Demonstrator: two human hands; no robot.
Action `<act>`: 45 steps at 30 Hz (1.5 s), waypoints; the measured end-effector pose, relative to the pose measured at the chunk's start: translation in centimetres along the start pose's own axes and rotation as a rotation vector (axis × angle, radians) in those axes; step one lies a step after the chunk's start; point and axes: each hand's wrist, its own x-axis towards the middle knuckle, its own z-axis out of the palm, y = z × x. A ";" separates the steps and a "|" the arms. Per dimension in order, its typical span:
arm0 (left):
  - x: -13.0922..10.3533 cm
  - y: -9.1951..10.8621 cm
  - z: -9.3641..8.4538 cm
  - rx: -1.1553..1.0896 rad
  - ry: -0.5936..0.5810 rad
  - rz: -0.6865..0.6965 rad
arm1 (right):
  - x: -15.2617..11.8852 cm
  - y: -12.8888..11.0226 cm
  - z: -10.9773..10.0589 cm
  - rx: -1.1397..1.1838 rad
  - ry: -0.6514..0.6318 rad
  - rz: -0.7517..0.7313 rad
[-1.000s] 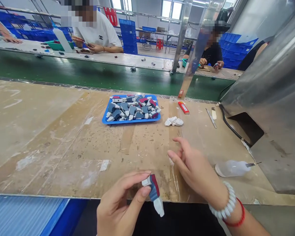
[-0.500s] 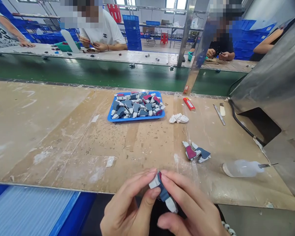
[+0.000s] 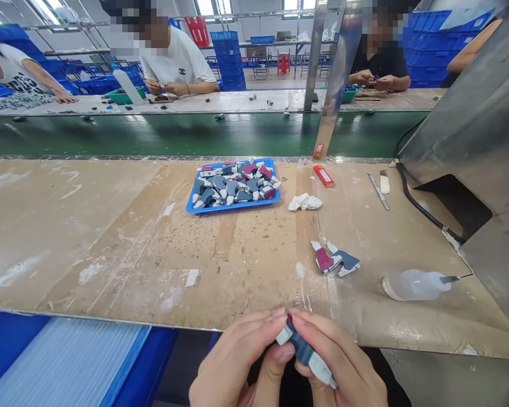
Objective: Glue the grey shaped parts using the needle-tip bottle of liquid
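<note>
left hand [image 3: 241, 362]: closed on the white-capped end of a small angular grey, white and maroon piece [image 3: 302, 347], fingertips close against those opposite, wrist cut off by the bottom edge.
right hand [image 3: 343, 356]: clamped on the same piece from the other side, thumb mostly hidden beneath.
held piece: between both hands, just below the table's near edge in view, long white end slanting down; maroon part nearly covered by fingers.
blue shallow tray [image 3: 233, 211]: heaped with similar pieces, lower layers hidden, count impossible to tell.
loose pair: one maroon-and-white piece [image 3: 323, 259] touching or overlapping one grey-and-white piece [image 3: 348, 262], exact contact unclear.
clear plastic bottle with thin metal nozzle [image 3: 413, 284]: on its side, right of the pair.
beyond the pair: crumpled white wad [image 3: 305, 202], red lighter-like object [image 3: 324, 176], slim silver tool [image 3: 379, 192] beside a short pale-and-brown tool [image 3: 384, 182].
tan, stained tabletop [image 3: 123, 237]: bordered at the far side by a green conveyor belt [image 3: 152, 135].
across the belt: person in white shirt [image 3: 186, 65] and person in black shirt [image 3: 382, 65], handwork too small to make out.
</note>
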 end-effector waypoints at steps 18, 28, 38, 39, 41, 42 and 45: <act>1.2 -3.3 2.2 -0.025 -0.357 0.033 | -4.8 4.5 -4.7 -0.086 -0.066 0.161; 3.2 -3.6 1.4 0.069 -0.749 0.204 | -2.5 8.3 -10.7 0.046 0.424 0.620; 2.2 -3.7 2.1 0.160 -0.496 0.188 | 0.4 10.2 -9.9 -0.336 -0.085 0.576; 2.2 -3.9 2.1 0.156 -0.484 0.177 | 0.3 10.4 -9.9 -0.344 -0.095 0.564; 2.0 -4.1 2.3 0.145 -0.455 0.185 | -0.2 10.5 -10.1 -0.290 -0.081 0.559; 1.9 -4.2 2.5 0.144 -0.436 0.208 | -0.6 10.5 -10.2 -0.216 -0.084 0.541; 1.4 -4.4 2.8 0.173 -0.377 0.310 | -1.6 10.1 -10.7 0.075 -0.140 0.438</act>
